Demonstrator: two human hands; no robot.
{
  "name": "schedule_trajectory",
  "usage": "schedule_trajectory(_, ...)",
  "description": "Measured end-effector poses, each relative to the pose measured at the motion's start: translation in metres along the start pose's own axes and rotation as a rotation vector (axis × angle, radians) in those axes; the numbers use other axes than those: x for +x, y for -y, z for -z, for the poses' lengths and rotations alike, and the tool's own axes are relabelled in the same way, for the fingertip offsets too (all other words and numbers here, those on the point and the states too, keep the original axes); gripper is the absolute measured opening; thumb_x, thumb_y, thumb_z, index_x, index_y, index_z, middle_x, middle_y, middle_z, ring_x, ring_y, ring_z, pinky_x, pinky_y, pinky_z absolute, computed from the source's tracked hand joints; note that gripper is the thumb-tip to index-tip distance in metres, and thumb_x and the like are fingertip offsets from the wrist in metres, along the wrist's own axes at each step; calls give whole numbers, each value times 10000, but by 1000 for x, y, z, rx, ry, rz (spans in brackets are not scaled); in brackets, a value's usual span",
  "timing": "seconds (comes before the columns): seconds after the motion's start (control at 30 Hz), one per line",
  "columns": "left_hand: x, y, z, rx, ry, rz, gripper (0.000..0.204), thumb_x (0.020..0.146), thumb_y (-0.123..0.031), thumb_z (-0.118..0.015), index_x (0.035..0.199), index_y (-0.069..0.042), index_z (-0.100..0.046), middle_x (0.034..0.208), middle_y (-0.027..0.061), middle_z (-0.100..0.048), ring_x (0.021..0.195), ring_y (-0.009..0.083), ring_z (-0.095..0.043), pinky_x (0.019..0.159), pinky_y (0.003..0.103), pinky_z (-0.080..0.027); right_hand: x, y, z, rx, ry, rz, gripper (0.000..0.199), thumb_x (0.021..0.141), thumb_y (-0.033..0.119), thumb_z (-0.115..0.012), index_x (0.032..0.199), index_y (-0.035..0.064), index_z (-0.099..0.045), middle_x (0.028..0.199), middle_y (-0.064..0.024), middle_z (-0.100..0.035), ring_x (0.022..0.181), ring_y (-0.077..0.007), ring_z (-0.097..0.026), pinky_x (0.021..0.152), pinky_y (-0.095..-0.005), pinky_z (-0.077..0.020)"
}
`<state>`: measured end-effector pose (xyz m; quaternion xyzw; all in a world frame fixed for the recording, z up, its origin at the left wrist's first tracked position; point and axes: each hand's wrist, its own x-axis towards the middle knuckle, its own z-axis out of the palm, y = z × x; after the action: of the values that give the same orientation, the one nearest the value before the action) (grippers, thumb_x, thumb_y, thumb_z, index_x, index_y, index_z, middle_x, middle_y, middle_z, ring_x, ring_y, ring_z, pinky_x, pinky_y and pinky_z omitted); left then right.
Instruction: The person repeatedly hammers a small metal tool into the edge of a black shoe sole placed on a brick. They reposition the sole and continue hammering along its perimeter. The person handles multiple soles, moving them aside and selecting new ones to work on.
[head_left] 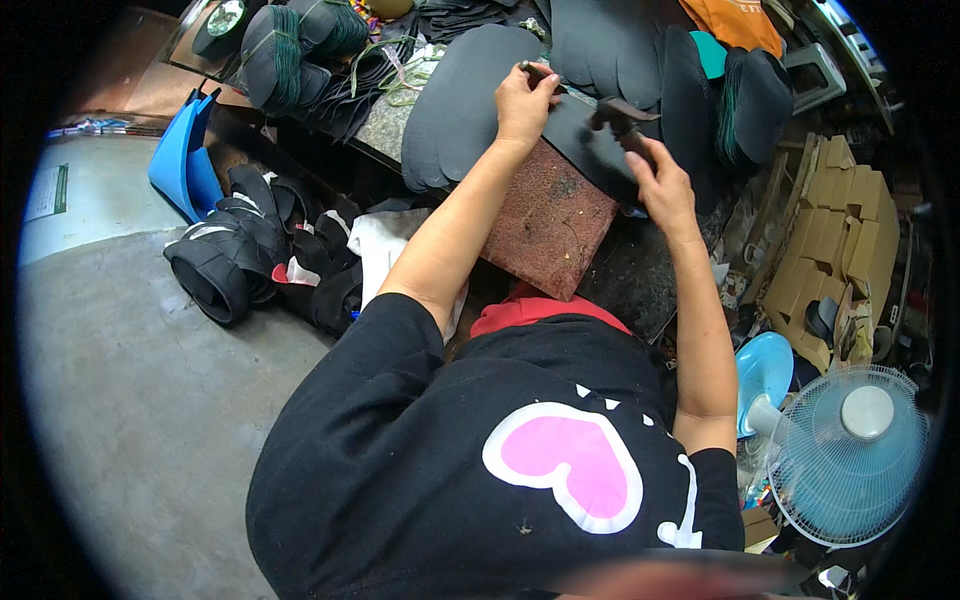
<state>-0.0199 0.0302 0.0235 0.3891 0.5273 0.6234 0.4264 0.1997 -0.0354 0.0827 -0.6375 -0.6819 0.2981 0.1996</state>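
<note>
My left hand [522, 108] is closed around a short dark rod-like tool [533, 72], its exact kind partly hidden by the fingers. It is over dark grey sole-shaped sheets on the bench. To its right, my right hand [668, 192] grips a hammer [622, 115] by the handle, its dark head raised over the sheets. One large rounded grey sheet [455, 110] lies left of my left hand. Below both hands is a worn reddish-brown board [552, 215], its near corner pointing toward me.
Bundles of dark soles tied with green cord [287, 58] lie at the back left, another bundle [752, 105] at the right. A heap of black pieces [240, 245] and a blue folded sheet [187, 165] are left. Brown cartons [830, 230] and a fan [850, 455] stand right.
</note>
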Motion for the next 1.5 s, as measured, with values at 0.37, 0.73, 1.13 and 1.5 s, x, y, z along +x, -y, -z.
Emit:
schedule_trajectory(0.37, -4, 10, -5, 154, -69, 3, 120, 876, -61, -672, 926, 26, -606, 814, 59, -678, 703, 97, -660, 608, 242, -553, -1, 7, 9, -193, -134, -34, 414, 934, 442, -529, 1239, 172, -598, 1009, -178, -688, 973, -370, -654, 820, -454, -499)
schedule_trajectory(0.73, -8, 10, -21, 804, 32, -744, 116, 838, -123, -682, 873, -40, -607, 745, 160, -642, 693, 355, -634, 641, 404, -508, 6, 53, 16, -44, -520, 495, 370, 926, 340, -607, 1250, 164, -584, 1008, -147, -687, 864, -340, -678, 707, -386, -538)
schedule_trajectory(1.13, -6, 21, -12, 63, -166, -159, 72, 898, -75, -630, 875, -8, -619, 778, 52, -687, 689, 122, -686, 621, 254, -546, -2, -9, -5, -358, -207, 51, 398, 960, 405, -490, 1286, 186, -555, 1012, -144, -691, 913, -363, -662, 773, -463, -520)
schedule_trajectory(1.5, -1, 22, -5, 360, 54, -284, 110, 875, -72, -681, 933, 15, -647, 828, 50, -698, 707, 104, -682, 641, 226, -548, -8, 46, 36, -58, -479, 384, 352, 928, 331, -612, 1225, 143, -618, 999, -143, -700, 890, -314, -689, 733, -368, -538)
